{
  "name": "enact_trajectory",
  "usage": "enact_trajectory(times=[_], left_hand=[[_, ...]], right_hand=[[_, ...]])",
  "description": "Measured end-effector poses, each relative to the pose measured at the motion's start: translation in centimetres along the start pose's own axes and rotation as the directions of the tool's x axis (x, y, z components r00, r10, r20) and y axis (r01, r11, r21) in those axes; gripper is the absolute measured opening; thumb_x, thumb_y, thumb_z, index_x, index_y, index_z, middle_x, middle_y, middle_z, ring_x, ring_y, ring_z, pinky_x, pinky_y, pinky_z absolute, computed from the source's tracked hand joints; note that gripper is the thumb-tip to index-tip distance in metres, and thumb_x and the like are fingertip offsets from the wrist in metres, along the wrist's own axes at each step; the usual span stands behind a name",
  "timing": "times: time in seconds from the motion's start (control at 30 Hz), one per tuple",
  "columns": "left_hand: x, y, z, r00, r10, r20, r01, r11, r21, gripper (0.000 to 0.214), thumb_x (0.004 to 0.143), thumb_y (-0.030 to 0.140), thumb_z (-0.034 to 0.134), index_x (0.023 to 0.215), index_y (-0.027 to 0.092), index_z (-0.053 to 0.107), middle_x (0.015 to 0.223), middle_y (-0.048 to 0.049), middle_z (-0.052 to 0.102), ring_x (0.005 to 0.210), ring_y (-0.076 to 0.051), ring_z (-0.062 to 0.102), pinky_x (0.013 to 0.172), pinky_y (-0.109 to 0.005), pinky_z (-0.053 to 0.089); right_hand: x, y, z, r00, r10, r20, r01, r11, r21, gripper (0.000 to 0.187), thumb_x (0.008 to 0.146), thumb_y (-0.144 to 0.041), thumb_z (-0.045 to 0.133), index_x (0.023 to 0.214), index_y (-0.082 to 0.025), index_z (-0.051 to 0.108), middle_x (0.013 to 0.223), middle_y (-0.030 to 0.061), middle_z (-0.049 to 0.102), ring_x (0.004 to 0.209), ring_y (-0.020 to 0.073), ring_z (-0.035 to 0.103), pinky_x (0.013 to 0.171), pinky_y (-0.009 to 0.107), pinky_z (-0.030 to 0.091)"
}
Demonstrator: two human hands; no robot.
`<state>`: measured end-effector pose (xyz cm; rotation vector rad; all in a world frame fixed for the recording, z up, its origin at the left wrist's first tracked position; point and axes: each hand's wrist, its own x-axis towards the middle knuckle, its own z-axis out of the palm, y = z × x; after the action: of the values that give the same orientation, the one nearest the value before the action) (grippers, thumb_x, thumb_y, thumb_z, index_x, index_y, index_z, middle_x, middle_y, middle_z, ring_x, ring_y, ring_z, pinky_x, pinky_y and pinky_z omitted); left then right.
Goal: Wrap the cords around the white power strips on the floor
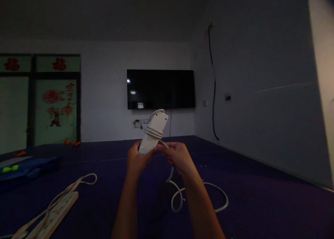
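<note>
My left hand (136, 159) is closed round the lower end of a white power strip (154, 131), held upright at chest height. Its white cord (182, 193) is looped a few turns around the strip's middle. My right hand (177, 156) pinches the cord just beside the strip. The loose remainder of the cord hangs down and curls on the dark purple floor below my right forearm.
A second white power strip (56, 214) with its cord lies on the floor at lower left. A blue object (26, 167) sits at far left. A black wall television (161, 89) and wall sockets (141, 122) are ahead; a black cable (214, 92) hangs down the right wall.
</note>
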<state>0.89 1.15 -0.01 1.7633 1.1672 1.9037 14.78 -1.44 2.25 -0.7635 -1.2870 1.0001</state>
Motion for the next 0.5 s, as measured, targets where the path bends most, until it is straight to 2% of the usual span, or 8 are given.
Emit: enact_trajectory(times=[0.13, 0.3, 0.4, 0.5], left_hand=[[0.0, -0.2, -0.1, 0.997, 0.073, -0.029, -0.068, 0.987, 0.149, 0.056, 0.058, 0.053, 0.071, 0.1, 0.016, 0.061, 0.089, -0.0091, 0.068, 0.08, -0.025, 0.063, 0.065, -0.03, 0.044], [-0.6, 0.4, 0.3, 0.994, 0.086, -0.068, -0.051, 0.911, 0.408, 0.048, 0.067, 0.055, 0.064, 0.101, 0.022, 0.058, 0.086, -0.0089, 0.07, 0.077, -0.025, 0.064, 0.059, -0.027, 0.038], [-1.1, 0.8, 1.0, 0.985, 0.131, -0.111, -0.047, 0.828, 0.559, 0.043, 0.074, 0.051, 0.059, 0.105, 0.022, 0.055, 0.088, -0.0093, 0.069, 0.078, -0.024, 0.064, 0.058, -0.026, 0.036], [-1.6, 0.6, 1.8, 0.969, 0.202, -0.143, -0.076, 0.791, 0.607, 0.038, 0.08, 0.041, 0.055, 0.113, 0.021, 0.052, 0.095, -0.0092, 0.067, 0.085, -0.022, 0.063, 0.061, -0.026, 0.037]], right_hand=[[0.0, 0.1, 0.0, 0.999, -0.008, 0.033, 0.007, 0.999, 0.041, 0.029, 0.052, -0.033, 0.073, 0.067, -0.009, 0.063, 0.043, -0.0054, 0.048, 0.033, 0.0013, 0.029, 0.031, 0.015, 0.018], [0.1, 0.3, 0.2, 1.0, -0.023, 0.007, 0.022, 0.999, 0.045, 0.028, 0.052, -0.032, 0.071, 0.068, -0.01, 0.063, 0.042, -0.0056, 0.048, 0.032, 0.0018, 0.029, 0.03, 0.016, 0.019], [0.1, 0.4, 0.6, 0.999, -0.04, -0.018, 0.041, 0.998, 0.038, 0.028, 0.052, -0.034, 0.073, 0.064, -0.011, 0.061, 0.041, -0.0056, 0.048, 0.03, 0.002, 0.028, 0.03, 0.016, 0.018], [0.1, 0.5, 1.3, 0.996, -0.07, -0.057, 0.074, 0.995, 0.06, 0.031, 0.049, -0.035, 0.075, 0.064, -0.01, 0.063, 0.041, -0.0063, 0.047, 0.031, 0.0022, 0.028, 0.031, 0.017, 0.018]])
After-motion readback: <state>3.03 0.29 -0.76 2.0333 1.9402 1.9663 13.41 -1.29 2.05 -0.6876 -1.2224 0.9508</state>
